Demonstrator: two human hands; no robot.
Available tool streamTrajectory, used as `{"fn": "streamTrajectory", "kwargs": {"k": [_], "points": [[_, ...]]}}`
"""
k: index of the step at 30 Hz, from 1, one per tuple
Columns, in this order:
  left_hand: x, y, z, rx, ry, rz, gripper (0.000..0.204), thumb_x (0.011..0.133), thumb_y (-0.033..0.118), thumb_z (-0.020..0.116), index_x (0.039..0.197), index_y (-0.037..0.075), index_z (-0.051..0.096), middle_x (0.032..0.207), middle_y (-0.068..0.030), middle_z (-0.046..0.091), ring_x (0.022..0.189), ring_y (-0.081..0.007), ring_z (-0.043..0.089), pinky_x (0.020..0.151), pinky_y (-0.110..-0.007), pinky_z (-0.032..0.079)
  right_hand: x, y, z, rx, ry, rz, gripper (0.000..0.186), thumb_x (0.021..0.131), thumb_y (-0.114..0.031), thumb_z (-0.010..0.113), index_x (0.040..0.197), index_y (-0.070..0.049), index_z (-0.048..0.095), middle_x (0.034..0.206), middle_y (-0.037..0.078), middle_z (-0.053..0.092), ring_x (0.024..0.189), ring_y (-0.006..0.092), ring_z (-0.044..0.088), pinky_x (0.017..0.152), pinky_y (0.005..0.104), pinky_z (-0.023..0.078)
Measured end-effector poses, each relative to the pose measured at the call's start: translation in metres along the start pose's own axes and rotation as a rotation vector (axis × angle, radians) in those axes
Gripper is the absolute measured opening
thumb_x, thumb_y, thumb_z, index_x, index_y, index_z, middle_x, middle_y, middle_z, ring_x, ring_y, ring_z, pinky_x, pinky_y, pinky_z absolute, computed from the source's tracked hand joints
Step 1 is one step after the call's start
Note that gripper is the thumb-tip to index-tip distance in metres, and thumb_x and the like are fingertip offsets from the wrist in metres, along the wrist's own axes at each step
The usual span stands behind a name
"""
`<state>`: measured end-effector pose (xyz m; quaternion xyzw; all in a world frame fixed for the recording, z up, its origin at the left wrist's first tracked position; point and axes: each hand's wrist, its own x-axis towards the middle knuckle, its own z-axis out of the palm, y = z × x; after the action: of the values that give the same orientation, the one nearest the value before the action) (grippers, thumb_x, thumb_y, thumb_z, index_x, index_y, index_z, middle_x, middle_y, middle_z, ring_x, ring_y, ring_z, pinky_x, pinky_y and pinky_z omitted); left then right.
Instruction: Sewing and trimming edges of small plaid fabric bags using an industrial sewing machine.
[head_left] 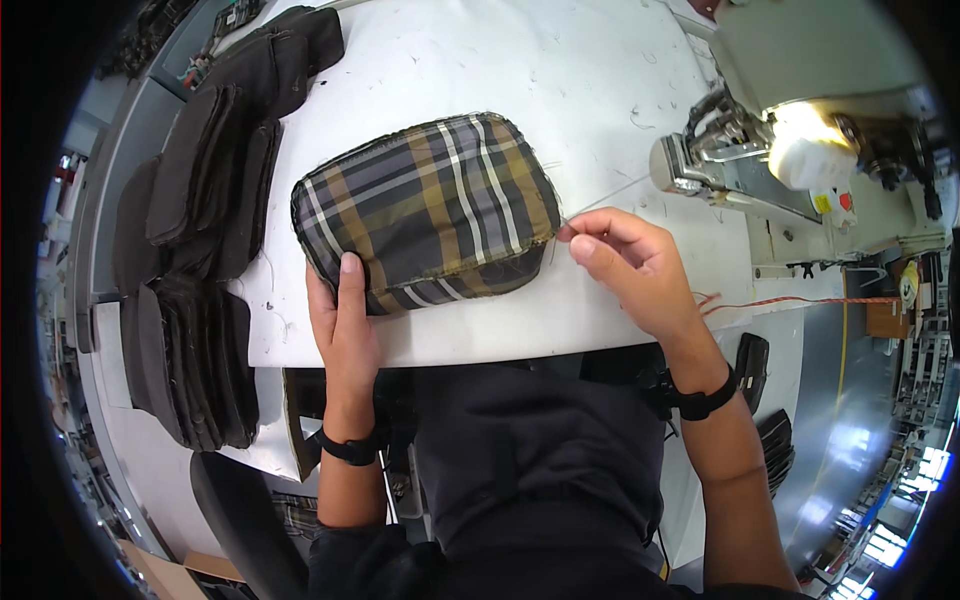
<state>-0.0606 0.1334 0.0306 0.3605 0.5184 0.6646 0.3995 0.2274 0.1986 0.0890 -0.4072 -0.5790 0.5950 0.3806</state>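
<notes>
A boxy plaid fabric pouch [430,210] in grey, brown, black and white lies on the white table, with raw, frayed seams along its edges. My left hand [345,305] grips its lower left side, thumb on top and the other fingers mostly hidden beneath. At the pouch's right edge, my right hand [635,265] is closed in a pinch. A thin thread [610,200] runs from the sewing machine [695,165] to these fingertips and the pouch's edge. Exactly where the thread ends is too fine to make out.
Several stacks of dark padded fabric pieces [195,170] line the table's left side. The sewing machine's lit lamp [810,145] shines at the upper right. Thread scraps dot the white tabletop [450,60]. A red cord [800,300] stretches to the right, and more dark pieces [775,450] lie below it.
</notes>
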Motion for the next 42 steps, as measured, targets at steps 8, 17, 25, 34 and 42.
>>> {"fn": "streamTrajectory", "kwargs": {"k": [8,17,25,34,42], "points": [[0.0,0.01,0.005,-0.027,-0.016,-0.011,0.041,0.111,0.015,0.05,0.148,-0.001,0.044,0.142,-0.01,0.056,0.127,-0.015,0.053,0.111,-0.031,0.039,0.011,-0.003,0.003,0.171,-0.005,0.031,0.021,0.099,-0.011,0.071,0.113,0.004,0.067,0.103,0.001,0.069,0.093,0.0061,0.061,0.084,0.0226,0.05],[0.001,0.009,0.001,-0.082,-0.001,-0.013,0.041,0.109,0.013,0.051,0.148,-0.001,0.045,0.14,-0.0089,0.057,0.125,-0.0139,0.053,0.11,-0.029,0.039,-0.008,0.002,-0.019,-0.443,0.104,-0.067,0.019,0.094,-0.013,0.077,0.103,0.002,0.071,0.096,0.008,0.072,0.086,0.0142,0.067,0.079,0.0295,0.054],[0.003,0.017,0.004,-0.07,0.004,0.068,0.052,0.106,0.011,0.058,0.153,-0.002,0.04,0.138,-0.01,0.059,0.121,-0.0143,0.056,0.108,-0.029,0.041,-0.043,0.021,-0.075,-1.307,0.504,-0.405,0.043,0.091,-0.014,0.076,0.13,-0.001,0.064,0.12,0.019,0.067,0.109,0.031,0.066,0.095,0.0384,0.051],[-0.053,0.13,0.07,0.942,-0.714,0.732,0.089,0.072,0.024,0.09,0.148,0.004,0.049,0.143,-0.0144,0.058,0.121,-0.0327,0.06,0.101,-0.04,0.046,-0.08,0.004,-0.015,-0.042,0.388,-0.046,0.043,0.103,-0.019,0.066,0.14,0.001,0.057,0.13,0.013,0.064,0.113,0.0196,0.067,0.097,0.0333,0.052],[-0.089,0.065,0.094,1.293,-0.991,0.633,0.065,0.079,0.017,0.082,0.136,0.001,0.056,0.106,-0.0126,0.068,0.1,-0.0283,0.067,0.089,-0.038,0.051,-0.093,0.011,0.01,-0.101,0.357,-0.067,0.047,0.101,-0.027,0.069,0.136,0.003,0.059,0.123,0.017,0.069,0.108,0.02,0.067,0.095,0.0309,0.052]]}}
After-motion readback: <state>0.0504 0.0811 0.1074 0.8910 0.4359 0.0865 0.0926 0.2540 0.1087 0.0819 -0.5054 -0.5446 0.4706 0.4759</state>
